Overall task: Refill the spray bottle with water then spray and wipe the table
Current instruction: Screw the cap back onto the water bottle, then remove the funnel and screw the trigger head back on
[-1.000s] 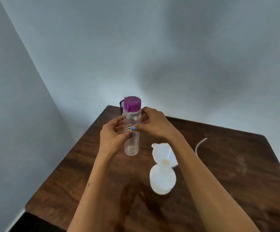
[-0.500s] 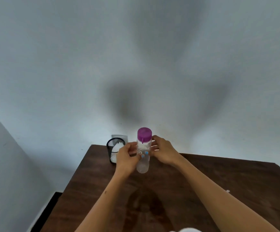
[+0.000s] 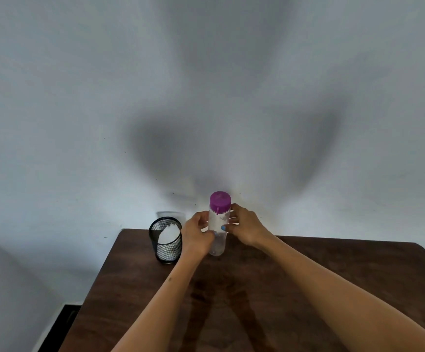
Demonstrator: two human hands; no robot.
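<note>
**Purple cap on, refill and wiping not yet shown**

Purple plastic caps the clear bottle we hold upright at the centre of the frame, its base low over the far edge of the dark wooden counter; we cannot tell whether it touches the wood. Our left hand wraps the lower body from the left side of the picture, and our right hand closes its grip on the upper body just under the purple cap. Both grips are closed on the bottle.

The bottle looks nearly empty, though its water level is hard to read. No spray head is in view, so we judge the filling step as unfinished or only just in hand. A black mesh cup with something white inside stands just left of our left hand. A darker streaked patch lies on the counter lower in the frame; we cannot tell whether it is wet. Spraying and wiping appear to remain.
</note>
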